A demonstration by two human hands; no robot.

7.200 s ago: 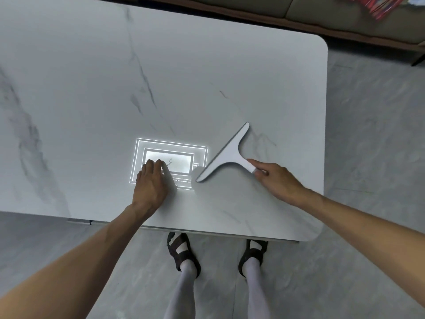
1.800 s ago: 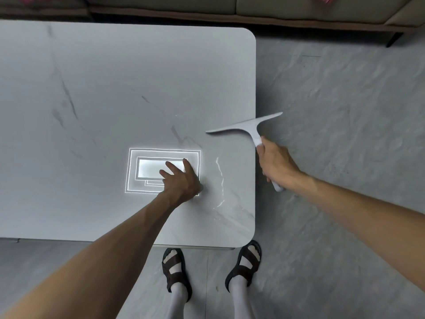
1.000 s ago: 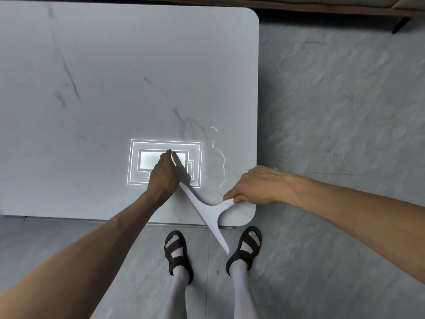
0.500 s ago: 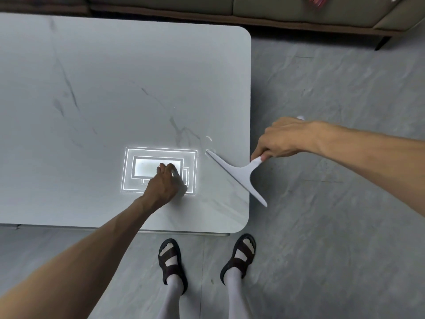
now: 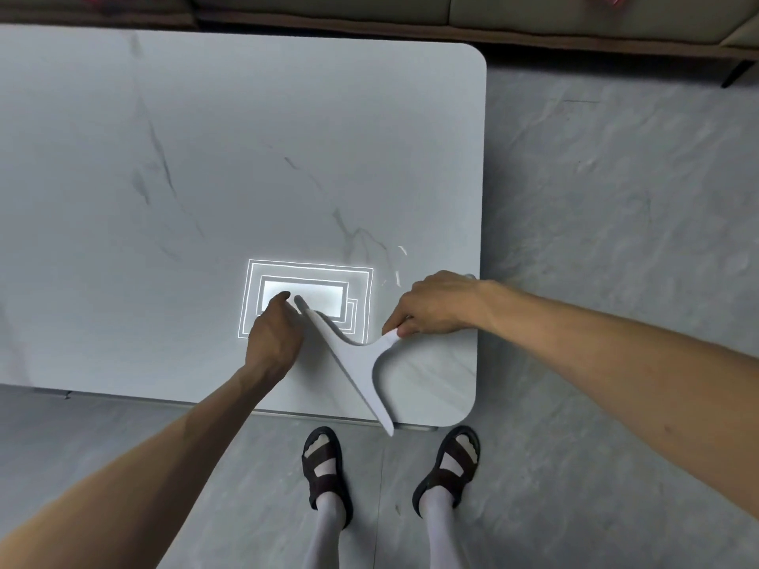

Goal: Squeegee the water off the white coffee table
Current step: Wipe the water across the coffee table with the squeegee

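The white marble-veined coffee table [image 5: 205,178] fills the upper left of the view. My right hand [image 5: 435,305] grips the handle of a white T-shaped squeegee [image 5: 357,363]. Its blade lies slantwise on the table's near right corner, from beside my left fingertips down past the front edge. My left hand [image 5: 273,334] rests on the tabletop with the fingers bent, touching the blade's upper end. Thin streaks of water [image 5: 400,264] glint just beyond my right hand.
A bright rectangular light reflection [image 5: 308,297] lies on the table under my left fingertips. A sofa base [image 5: 493,22] runs along the far side. Grey stone floor [image 5: 616,219] lies to the right. My sandalled feet [image 5: 390,470] stand at the table's front edge.
The squeegee has come back from the table's right edge onto the near right corner, its blade now beside my left hand. My left hand has stayed on the reflection.
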